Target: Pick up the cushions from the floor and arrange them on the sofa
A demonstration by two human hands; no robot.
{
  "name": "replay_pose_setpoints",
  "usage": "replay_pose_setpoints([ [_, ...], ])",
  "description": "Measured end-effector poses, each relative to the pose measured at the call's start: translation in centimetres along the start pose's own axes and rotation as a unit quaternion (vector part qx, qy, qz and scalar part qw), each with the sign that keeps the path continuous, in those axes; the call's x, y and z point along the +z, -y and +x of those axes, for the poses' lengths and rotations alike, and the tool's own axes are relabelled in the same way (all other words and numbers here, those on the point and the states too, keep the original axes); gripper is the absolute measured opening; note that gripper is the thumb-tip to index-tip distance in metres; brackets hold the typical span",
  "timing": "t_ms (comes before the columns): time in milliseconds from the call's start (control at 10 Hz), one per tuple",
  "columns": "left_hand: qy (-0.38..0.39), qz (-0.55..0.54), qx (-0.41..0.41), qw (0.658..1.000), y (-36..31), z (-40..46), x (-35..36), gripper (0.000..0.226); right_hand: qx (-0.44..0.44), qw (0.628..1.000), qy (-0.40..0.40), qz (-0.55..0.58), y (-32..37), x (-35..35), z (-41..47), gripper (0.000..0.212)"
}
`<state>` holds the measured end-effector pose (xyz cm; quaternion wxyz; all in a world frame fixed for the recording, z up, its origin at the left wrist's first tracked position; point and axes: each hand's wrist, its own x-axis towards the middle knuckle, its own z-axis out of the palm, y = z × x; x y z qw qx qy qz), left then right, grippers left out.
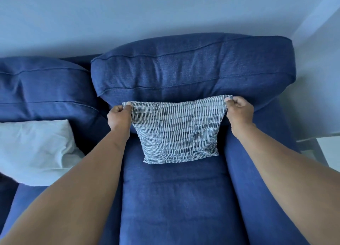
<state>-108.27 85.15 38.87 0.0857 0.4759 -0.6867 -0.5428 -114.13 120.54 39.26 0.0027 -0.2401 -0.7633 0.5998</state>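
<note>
Cushions are partly arranged: a white cushion already lies on the sofa's left seat. The left hand pinches one top corner of the patterned cushion, propped against the backrest, and the right hand pinches the other; both arms reach forward. The floor is hidden, so the remainder is unknown.

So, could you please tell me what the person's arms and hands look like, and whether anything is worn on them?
Both forearms are bare up to the frame edge: no sleeves show. The left hand and right hand wear no gloves, and no rings, watch or bracelets are visible.
</note>
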Motion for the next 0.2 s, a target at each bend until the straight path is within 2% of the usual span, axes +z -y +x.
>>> replay_pose_setpoints([
  [100, 0.005, 0.042, 0.036, 0.998, -0.7, -2.1, -1.5, 0.040, 0.040, 0.998, 0.026, -0.038, -0.1, -1.0, -1.6, 0.047],
  [200, -0.001, 0.071, 0.057, 0.996, -0.1, -3.7, -3.0, 0.032, 0.017, 0.999, 0.001, -0.045, -0.4, -2.2, -2.9, 0.051],
])
